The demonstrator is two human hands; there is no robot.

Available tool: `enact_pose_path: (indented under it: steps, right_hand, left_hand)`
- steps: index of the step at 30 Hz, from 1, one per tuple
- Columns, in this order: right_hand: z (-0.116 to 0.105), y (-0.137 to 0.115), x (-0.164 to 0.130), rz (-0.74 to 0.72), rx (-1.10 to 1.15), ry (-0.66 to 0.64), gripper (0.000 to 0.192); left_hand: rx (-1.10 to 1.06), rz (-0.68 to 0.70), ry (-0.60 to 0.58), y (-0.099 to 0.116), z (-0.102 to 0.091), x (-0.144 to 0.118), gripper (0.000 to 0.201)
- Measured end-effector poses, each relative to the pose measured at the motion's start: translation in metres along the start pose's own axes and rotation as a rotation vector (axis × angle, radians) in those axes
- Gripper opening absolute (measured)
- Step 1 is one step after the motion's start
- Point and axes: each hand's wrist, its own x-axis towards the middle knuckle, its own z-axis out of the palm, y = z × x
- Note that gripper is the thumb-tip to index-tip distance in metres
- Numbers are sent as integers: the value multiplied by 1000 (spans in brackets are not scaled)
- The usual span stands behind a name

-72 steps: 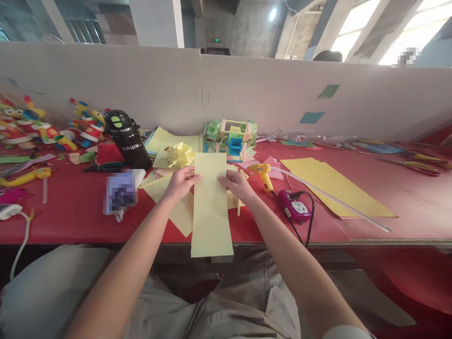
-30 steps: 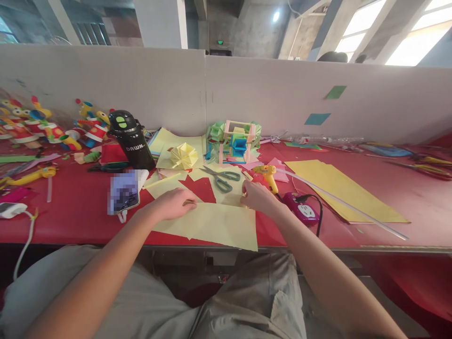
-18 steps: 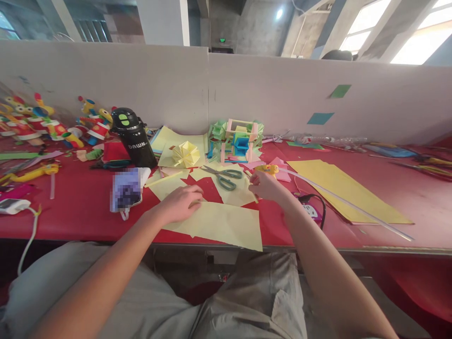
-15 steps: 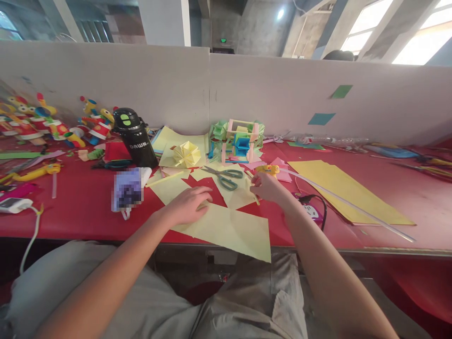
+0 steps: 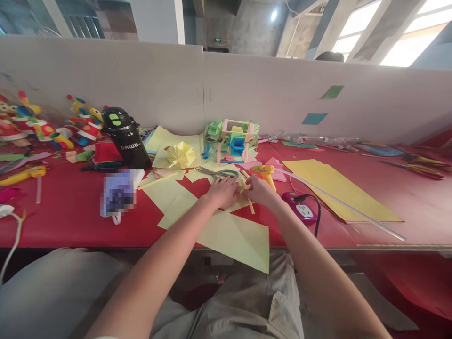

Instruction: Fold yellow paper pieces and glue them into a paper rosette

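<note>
My left hand (image 5: 223, 192) reaches over the pale yellow paper pieces, fingers stretched toward my right hand and lying low over the paper. Close beside it, my right hand (image 5: 259, 189) has its fingers pinched at a narrow yellow paper strip (image 5: 252, 207), whose ends show above and below the fingertips. Scissors (image 5: 229, 173) with green-grey handles lie just behind my left hand. A large pale yellow sheet (image 5: 243, 238) lies under my forearms and overhangs the table's front edge. The yellow glue gun (image 5: 267, 175) sits right behind my right hand.
A folded yellow paper ball (image 5: 181, 155) and a colourful paper lantern frame (image 5: 236, 143) stand at the back. Left are a black bottle (image 5: 127, 141) and paper-cup figures (image 5: 84, 125). Right lie a purple socket block (image 5: 300, 208), a clear glue stick (image 5: 353, 209) and yellow sheets (image 5: 339, 188).
My left hand has moved right and forward, off the large sheet, to meet my right hand. My right hand stays near the strip. The view has shifted slightly to the right.
</note>
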Motion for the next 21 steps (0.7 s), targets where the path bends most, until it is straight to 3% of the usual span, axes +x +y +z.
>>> enact_pose_path:
  steps: [8,21]
  right_hand:
    - [0,6,3,-40,-141,27,40]
    - [-4,9,-3,-96,-275,38,23]
  left_hand:
    - [33,-8,30,-2,9,-5,46]
    - [44,8,61,-5,13,-5,47]
